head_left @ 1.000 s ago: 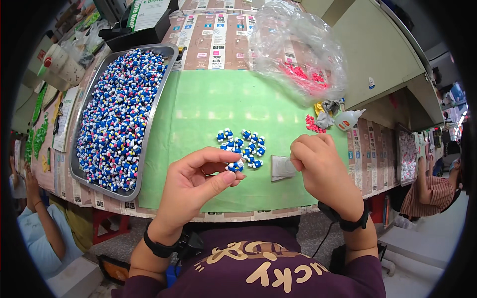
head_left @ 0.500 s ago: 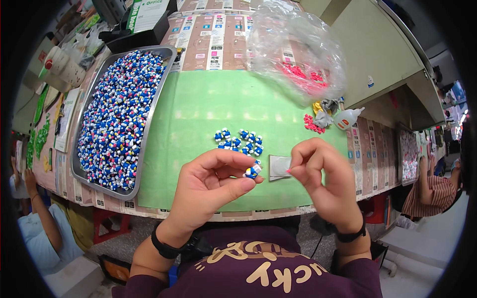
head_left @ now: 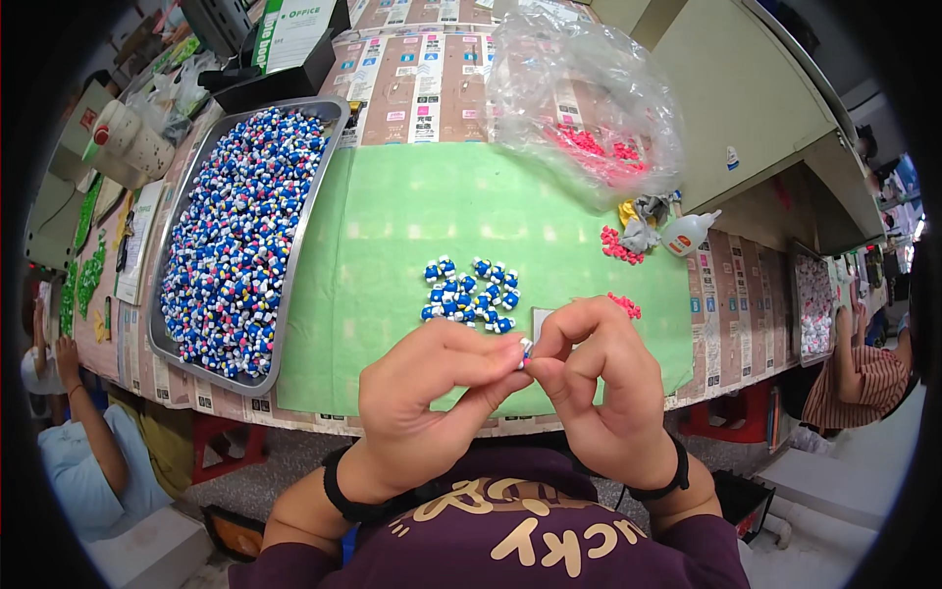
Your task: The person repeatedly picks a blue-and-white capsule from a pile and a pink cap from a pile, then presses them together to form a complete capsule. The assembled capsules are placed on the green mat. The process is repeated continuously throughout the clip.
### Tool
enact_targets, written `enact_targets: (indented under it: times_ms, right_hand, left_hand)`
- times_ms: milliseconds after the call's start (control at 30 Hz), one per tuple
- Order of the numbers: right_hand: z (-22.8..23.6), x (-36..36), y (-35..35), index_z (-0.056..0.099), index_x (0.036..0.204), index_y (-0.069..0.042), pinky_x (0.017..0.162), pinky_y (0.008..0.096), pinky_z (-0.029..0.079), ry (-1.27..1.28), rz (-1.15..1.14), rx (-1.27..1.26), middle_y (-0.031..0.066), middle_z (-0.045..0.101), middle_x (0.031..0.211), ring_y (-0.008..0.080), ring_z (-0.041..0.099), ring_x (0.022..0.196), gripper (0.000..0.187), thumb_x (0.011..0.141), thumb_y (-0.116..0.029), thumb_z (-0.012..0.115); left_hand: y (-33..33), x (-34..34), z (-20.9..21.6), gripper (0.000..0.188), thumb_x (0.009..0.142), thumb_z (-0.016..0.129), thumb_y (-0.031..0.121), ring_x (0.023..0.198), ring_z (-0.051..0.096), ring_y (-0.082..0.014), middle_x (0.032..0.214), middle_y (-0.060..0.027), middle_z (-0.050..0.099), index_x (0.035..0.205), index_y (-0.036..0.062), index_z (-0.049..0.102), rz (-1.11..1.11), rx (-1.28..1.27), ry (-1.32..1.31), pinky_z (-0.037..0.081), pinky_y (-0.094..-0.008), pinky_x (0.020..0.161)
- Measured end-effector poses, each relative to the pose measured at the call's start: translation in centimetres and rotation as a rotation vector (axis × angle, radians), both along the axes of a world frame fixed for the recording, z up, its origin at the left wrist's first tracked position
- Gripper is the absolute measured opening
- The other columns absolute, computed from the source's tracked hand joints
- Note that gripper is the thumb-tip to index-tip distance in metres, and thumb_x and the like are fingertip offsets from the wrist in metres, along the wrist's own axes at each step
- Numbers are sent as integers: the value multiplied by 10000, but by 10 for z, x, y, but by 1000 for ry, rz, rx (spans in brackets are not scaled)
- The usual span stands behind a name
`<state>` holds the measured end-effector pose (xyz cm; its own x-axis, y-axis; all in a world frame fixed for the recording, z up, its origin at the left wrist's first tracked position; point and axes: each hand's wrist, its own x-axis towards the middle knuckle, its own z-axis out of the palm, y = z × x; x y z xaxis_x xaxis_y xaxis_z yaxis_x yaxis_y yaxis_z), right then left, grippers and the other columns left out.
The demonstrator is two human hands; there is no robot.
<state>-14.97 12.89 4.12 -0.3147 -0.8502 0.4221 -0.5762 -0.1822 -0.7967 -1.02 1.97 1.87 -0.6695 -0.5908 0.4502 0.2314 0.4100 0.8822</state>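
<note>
Between the fingertips of my left hand (head_left: 437, 388) is a small blue-and-white figurine (head_left: 526, 353). My right hand (head_left: 608, 378) meets it there, thumb and forefinger pinched against the figurine; a speck of pink shows at the contact, and the rest of that pink piece is hidden. Just beyond my hands, a cluster of similar blue-and-white figurines (head_left: 471, 293) lies on the green mat (head_left: 392, 196). A small pad (head_left: 540, 319) is mostly covered by my right hand. Past that hand lies a little pile of pink pieces (head_left: 624, 305).
On the left stands a metal tray (head_left: 287, 304) heaped with figurines. A clear plastic bag (head_left: 589, 88) with pink pieces lies at the back right, near a white squeeze bottle (head_left: 690, 233), crumpled scraps (head_left: 640, 232) and another pink pile (head_left: 620, 246). Other people sit at both sides.
My right hand has moved left and nearer, bringing a pink piece to the figurine in my left hand. The figurine has been turned. The pink pile beyond my right hand is now uncovered.
</note>
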Motion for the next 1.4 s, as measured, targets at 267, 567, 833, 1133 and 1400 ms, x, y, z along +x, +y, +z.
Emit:
enact_targets:
  times_ms: [267,567,833,1133,1400]
  right_hand:
    - [4,-16,-3,455,810,-66,748,283,427,-347,78,115,63,534,851,162,524,805,271,810,71,689]
    - [-33,-83,24,507,816,-57,763,353,422,267,-103,510,86,562,767,262,581,800,174,764,95,574]
    - [-47,-81,19,504,806,-73,802,380,383,525,-121,529,79,556,750,289,559,764,142,776,50,570]
    - [-50,-71,14,515,803,-91,805,390,372,705,-156,521,77,538,755,274,563,783,123,765,17,559]
    - [-49,-71,15,500,799,-89,816,402,367,697,-107,532,83,506,761,280,559,808,131,757,30,536]
  left_hand:
    - [-13,18,5,233,723,762,-127,779,668,-172,893,-114,689,903,6,696,-16,-47,9,551,-267,650]
    - [-103,116,-12,169,813,661,-92,717,576,-112,963,-72,597,950,-3,619,679,-292,-308,467,-216,626]
    - [-75,73,-4,163,827,682,-19,677,546,-102,1035,-59,597,977,35,643,547,-312,-446,440,-226,548]
    - [-30,26,-30,189,786,712,11,815,615,-281,951,-105,568,948,23,613,-23,-331,-626,498,-364,668]
    - [-32,42,-26,167,792,706,-1,800,603,-292,936,-105,562,928,15,611,38,-338,-569,482,-368,665]
